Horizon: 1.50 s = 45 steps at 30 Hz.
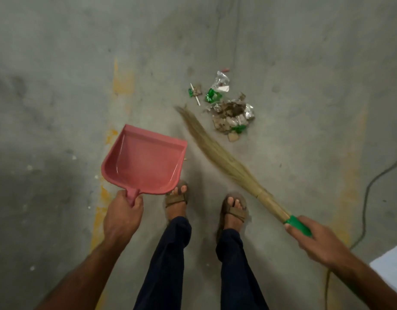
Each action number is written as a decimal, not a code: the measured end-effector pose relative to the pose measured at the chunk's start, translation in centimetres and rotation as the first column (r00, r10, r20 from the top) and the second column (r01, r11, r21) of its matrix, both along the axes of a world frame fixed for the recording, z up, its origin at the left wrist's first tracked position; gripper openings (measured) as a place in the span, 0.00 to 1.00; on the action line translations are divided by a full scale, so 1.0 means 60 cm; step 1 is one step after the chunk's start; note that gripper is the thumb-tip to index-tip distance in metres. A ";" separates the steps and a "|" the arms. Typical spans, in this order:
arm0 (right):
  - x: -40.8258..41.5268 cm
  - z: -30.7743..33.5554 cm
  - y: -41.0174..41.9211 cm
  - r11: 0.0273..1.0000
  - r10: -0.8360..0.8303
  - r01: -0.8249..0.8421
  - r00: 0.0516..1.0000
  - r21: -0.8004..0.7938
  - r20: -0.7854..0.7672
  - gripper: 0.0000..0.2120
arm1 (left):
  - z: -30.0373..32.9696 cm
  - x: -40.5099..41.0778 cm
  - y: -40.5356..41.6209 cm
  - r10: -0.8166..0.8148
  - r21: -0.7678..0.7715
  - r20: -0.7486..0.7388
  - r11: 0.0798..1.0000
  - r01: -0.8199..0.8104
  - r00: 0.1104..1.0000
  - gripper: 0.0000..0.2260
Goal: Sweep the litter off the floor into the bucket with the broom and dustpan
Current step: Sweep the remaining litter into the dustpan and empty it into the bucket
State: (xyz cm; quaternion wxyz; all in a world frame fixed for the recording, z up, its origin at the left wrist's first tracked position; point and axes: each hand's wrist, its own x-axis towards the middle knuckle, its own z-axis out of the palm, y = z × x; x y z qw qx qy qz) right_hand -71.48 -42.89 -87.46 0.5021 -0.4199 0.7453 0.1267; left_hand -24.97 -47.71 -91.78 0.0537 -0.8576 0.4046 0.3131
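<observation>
A pink plastic dustpan (143, 159) hangs empty above the concrete floor, and my left hand (122, 214) grips its short handle. My right hand (316, 238) grips the green handle of a grass broom (217, 153), whose bristles slant up and left with their tip just left of the litter. The litter pile (231, 115) lies on the floor ahead: green and clear wrappers, brown scraps and dirt. A smaller clump of scraps (195, 91) sits to its left. No bucket is in view.
My two sandalled feet (234, 209) stand between the dustpan and the broom. A dark cable (369, 189) snakes along the floor at the right. A white object's corner (392, 265) shows at the right edge. Yellow paint marks (122, 81) streak the floor at left.
</observation>
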 end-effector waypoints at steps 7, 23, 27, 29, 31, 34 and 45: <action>0.182 -0.128 -0.093 0.989 -0.147 0.141 0.968 0.043 0.202 0.21 | -0.009 0.046 0.025 0.034 -0.006 -0.025 0.999 -0.035 0.999 0.10; 0.172 -0.126 -0.042 0.864 -0.491 0.455 0.855 0.215 0.164 0.21 | -0.053 0.005 -0.043 0.031 -0.029 -0.046 0.999 -0.033 0.998 0.10; 0.133 -0.074 0.034 0.974 -0.211 0.203 0.974 0.099 0.080 0.19 | -0.054 -0.013 -0.053 0.064 -0.039 -0.029 0.997 -0.065 0.998 0.11; 0.126 -0.075 0.038 0.995 0.067 -0.064 0.997 0.080 -0.029 0.18 | -0.054 -0.017 -0.054 0.068 -0.037 0.017 0.997 -0.067 0.998 0.11; 0.128 -0.094 0.023 0.952 0.304 -0.295 0.942 0.081 -0.144 0.18 | -0.053 -0.018 -0.052 0.081 -0.034 0.051 0.996 -0.079 0.995 0.10; 0.129 -0.135 -0.013 0.889 0.457 -0.447 0.856 0.100 -0.241 0.22 | -0.053 -0.009 -0.044 0.096 -0.031 0.079 0.995 -0.094 0.992 0.10; 0.093 -0.087 -0.027 0.991 0.110 -0.128 0.944 -0.038 -0.313 0.20 | -0.053 0.012 -0.008 0.086 0.005 0.065 0.996 -0.087 0.994 0.11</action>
